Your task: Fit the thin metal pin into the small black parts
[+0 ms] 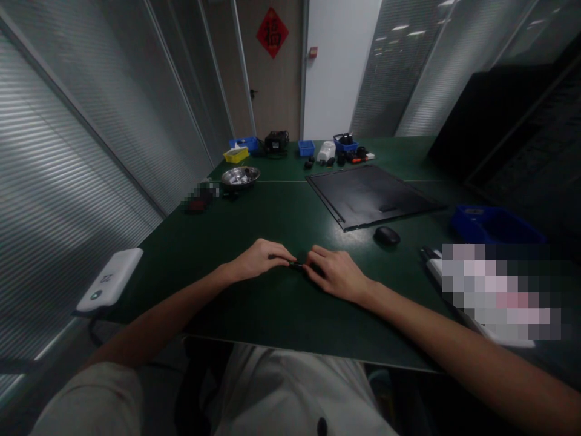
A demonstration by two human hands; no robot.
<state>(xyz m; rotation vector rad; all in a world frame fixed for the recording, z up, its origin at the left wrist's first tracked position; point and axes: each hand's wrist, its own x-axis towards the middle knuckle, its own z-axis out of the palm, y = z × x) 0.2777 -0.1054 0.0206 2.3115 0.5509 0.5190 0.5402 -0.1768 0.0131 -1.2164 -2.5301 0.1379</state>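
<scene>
So the biggest thing here is the green bench [254, 315], and I'm reading the clock from the spot between the two hands. Next down is a flat dark panel [363, 194] lying around 2 o'clock, with a blue tray [463, 224] farther off, close to 3. There's a white boxy device [111, 278] over at 9, right by the bench edge, and a shiny metal bowl [241, 186] with some bits in it up towards 11. Left hand [261, 259] and right hand [336, 272] are basically facing each other, fingertips nearly meeting. A black mouse [387, 236] sits between 2 and 3, just beside the near edge of the panel. Tiniest of the lot is a slim dark piece [296, 265] smack in the middle: left grip is pinched on its 9 o'clock end, right grip pinched on its 3 o'clock end. Too small and blurry to say what it is, sorry.
</scene>
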